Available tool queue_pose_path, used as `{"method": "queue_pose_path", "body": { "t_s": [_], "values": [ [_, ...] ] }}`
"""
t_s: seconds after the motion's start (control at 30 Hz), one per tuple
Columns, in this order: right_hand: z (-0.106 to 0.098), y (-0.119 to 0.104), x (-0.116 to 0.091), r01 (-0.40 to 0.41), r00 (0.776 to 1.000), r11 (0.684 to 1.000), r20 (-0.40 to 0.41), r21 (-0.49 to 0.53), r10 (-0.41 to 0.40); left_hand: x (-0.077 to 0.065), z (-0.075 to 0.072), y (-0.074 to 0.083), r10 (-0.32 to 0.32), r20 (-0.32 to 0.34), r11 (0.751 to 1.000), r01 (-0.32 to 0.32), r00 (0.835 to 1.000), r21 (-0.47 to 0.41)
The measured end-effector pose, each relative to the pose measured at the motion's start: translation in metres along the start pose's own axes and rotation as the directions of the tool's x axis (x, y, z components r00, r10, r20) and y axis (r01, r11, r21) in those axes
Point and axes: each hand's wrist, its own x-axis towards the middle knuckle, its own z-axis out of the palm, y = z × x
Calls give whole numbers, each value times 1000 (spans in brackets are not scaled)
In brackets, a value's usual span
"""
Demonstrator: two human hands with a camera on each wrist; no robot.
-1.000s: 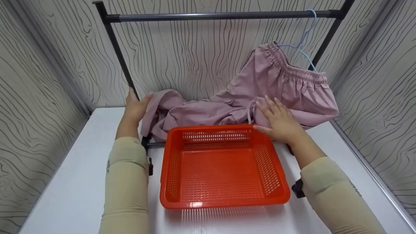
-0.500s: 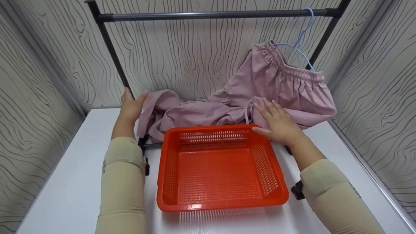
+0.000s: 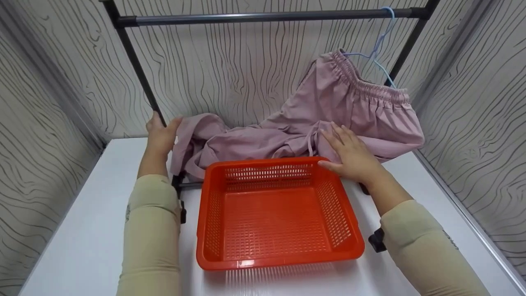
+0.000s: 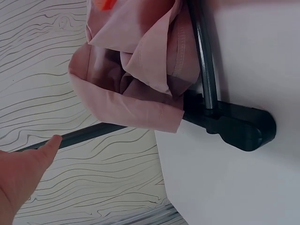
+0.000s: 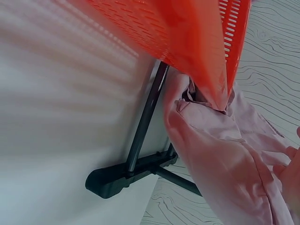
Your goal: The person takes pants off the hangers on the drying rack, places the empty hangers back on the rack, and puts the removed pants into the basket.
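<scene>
Only the head view has drifted slightly; there, the right hand (image 3: 354, 159) rests, fingers spread, on mauve cloth trousers (image 3: 254, 142) behind a red rectangular plastic basket (image 3: 304, 260); the left hand (image 3: 161, 136) meets a black metal post (image 3: 141, 74), grip unclear. Left wrist: hand overlapping post. Right wrist: trousers at basket's corner.

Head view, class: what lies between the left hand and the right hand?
The bunched mauve-pink cloth trousers lie between the left hand and the right hand, behind the red perforated plastic basket; the head view shows this.
</scene>
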Motion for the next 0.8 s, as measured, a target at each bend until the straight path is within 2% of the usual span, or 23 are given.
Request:
{"method": "queue_pose_path", "body": {
  "t_s": [0.23, 0.53, 0.7, 0.8],
  "values": [
    [-5, -3, 1, 22, 999, 1000, -34, 0, -22, 1, -2, 2, 2, -22, 1000, -3, 1000, -30],
    [-18, -11, 7, 48, 985, 999, -166, 6, -47, 2, -5, 3, 0, 8, 1000, 1, 1000, -14],
    [-34, -12, 8, 26, 959, 1000, -282, -13, -29, 3, -7, 1, 1, 2, 1000, -1, 1000, 4],
    [-47, -9, 9, 3, 933, 1000, -361, -22, -10, 3, -8, 0, 8, -3, 1000, -8, 1000, 12]
  ]
}}
